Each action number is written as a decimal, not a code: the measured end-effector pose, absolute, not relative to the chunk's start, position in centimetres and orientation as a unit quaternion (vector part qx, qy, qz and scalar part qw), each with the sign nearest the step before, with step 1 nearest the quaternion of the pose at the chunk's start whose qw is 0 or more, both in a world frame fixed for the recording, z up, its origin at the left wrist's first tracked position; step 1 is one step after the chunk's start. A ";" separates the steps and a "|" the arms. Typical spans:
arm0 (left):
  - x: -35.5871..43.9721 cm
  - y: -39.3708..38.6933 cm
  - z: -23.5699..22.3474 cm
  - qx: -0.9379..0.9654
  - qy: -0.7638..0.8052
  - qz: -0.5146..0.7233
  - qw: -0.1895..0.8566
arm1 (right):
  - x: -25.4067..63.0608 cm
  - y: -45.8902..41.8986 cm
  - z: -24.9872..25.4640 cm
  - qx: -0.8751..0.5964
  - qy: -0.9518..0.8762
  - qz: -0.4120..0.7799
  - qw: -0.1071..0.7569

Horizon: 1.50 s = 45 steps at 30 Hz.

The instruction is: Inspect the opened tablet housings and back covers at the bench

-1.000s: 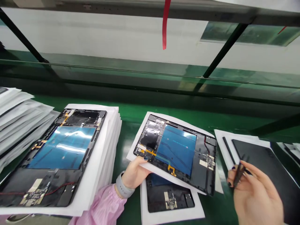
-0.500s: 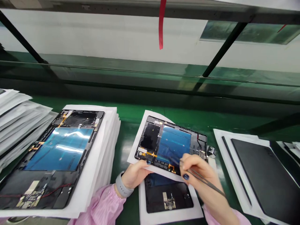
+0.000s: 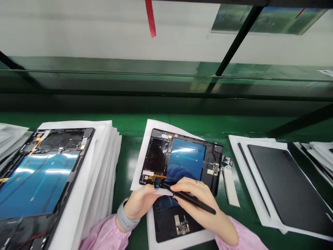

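An opened tablet (image 3: pixel 182 158) with a blue battery pack lies on a white sheet (image 3: pixel 149 139), tilted up at its near edge. My left hand (image 3: pixel 140 201) grips that near left corner of tablet and sheet, thumb on top. My right hand (image 3: pixel 197 203) pinches black tweezers (image 3: pixel 189 198), whose tips touch the tablet's near edge by the orange flex cable (image 3: pixel 156 176). Under both hands lies a second opened tablet (image 3: pixel 174 218) on its own white sheet.
At the left, a tall stack of white sheets (image 3: pixel 104 166) carries another opened tablet (image 3: pixel 39 173). A black back cover (image 3: pixel 286 184) on a white sheet lies at the right, with a thin white strip (image 3: pixel 231 187) beside it. All rests on a green belt (image 3: pixel 125 166).
My right hand came in from the right with the tweezers and set their tips on the tablet's near edge. The held tablet swung a little toward me.
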<state>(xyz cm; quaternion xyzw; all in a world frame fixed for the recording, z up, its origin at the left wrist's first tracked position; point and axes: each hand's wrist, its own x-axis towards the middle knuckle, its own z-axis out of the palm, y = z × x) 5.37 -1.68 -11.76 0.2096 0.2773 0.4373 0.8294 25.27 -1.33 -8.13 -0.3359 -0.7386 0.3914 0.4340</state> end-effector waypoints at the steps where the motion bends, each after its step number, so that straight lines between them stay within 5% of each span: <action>1: 5.4 -1.7 -11.7 0.210 0.278 0.441 0.827 | 25.1 -1.3 -8.2 -0.326 -0.741 0.392 0.437; 45: 4.9 -1.5 -11.9 0.166 0.337 0.433 0.820 | 24.6 -1.7 -8.3 -0.289 -0.763 0.322 0.480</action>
